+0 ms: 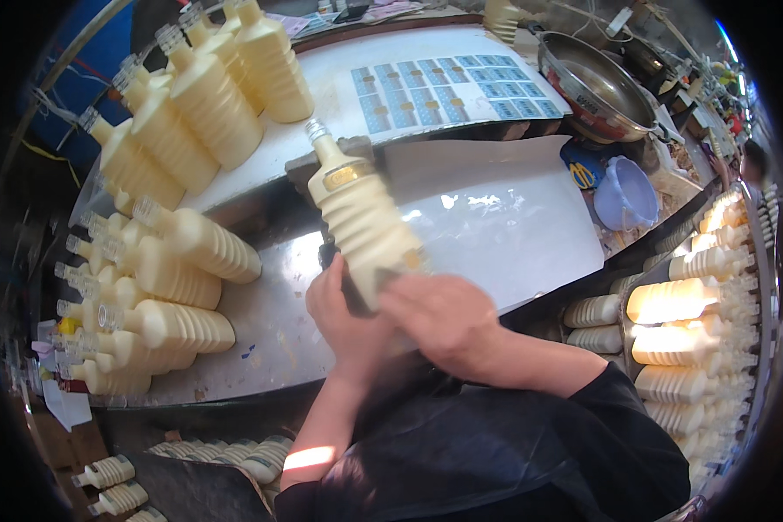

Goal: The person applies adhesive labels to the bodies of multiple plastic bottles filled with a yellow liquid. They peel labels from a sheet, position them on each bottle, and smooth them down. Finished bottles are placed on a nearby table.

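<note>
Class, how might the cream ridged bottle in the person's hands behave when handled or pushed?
The cream ridged bottle is probably stiff, as its outline shows no sagging. Its ridges may help against slipping. Stood upright, it could tip if pushed high, being tall for its width.

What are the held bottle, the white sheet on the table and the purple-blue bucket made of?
Bottle: likely plastic, satin cream; moulded ribs, soft highlights.
White sheet: glossy; glare spots and a curling edge suggest plastic film or coated paper, can't tell which.
Bucket: probably plastic; even colour, smooth thin wall.
</note>
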The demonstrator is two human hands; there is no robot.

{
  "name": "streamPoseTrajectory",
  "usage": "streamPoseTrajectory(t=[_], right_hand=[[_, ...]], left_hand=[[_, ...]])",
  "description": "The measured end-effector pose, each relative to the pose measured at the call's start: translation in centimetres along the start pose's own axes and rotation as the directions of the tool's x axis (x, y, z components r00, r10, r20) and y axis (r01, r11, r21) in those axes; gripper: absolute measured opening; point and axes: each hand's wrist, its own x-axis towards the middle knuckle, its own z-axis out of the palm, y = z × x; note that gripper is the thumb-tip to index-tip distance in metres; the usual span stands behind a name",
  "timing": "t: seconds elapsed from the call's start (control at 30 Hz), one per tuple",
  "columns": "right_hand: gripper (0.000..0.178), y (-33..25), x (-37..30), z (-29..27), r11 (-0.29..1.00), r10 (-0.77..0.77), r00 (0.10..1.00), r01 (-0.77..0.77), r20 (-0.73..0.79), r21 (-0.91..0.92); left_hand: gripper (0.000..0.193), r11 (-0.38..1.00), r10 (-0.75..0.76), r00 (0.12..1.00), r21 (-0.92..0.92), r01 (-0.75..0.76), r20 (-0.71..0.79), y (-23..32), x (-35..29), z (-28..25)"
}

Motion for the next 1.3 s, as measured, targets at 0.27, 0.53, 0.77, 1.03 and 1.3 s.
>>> streamPoseTrajectory(t=[0.27, 0.53, 0.77, 1.03, 1.3], right_hand=[[0.038, -0.1, 0.1, -0.6, 0.973, 0.221, 0.963, -0.228, 0.155, 0.033], [0.030, 0.4, 0.2, -0.8, 0.751, 0.591, 0.750, -0.646, 0.297, 0.136], [0.036, 5.5, -5.1, 2.3, 0.302, 0.795, 0.468, -0.858, 0.387, 0.416], [0.026, 4.0, -3.4, 0.2, 0.774, 0.617, 0.786, -0.613, 0.031, 0.158], [0.028, -0.8, 0.1, 0.5, 0.995, -0.004, 0.999, -0.002, 0.054, 0.104]], left_hand=[[0.076, 0.998, 0.055, 0.996, 0.018, -0.054, -0.065, 0.9, 0.7, 0.8], [0.091, 0.999, -0.006, 1.000, -0.036, 0.005, -0.008, 0.8, 0.2, 0.1], [0.088, 0.966, -0.149, 0.981, -0.194, 0.171, 0.124, -0.9, -0.1, -1.1], [0.088, 0.975, -0.080, 0.994, -0.199, 0.094, 0.078, -0.9, 0.2, -1.2], [0.059, 0.990, 0.144, 0.986, 0.012, -0.143, -0.079, 0.4, 0.7, 0.4]])
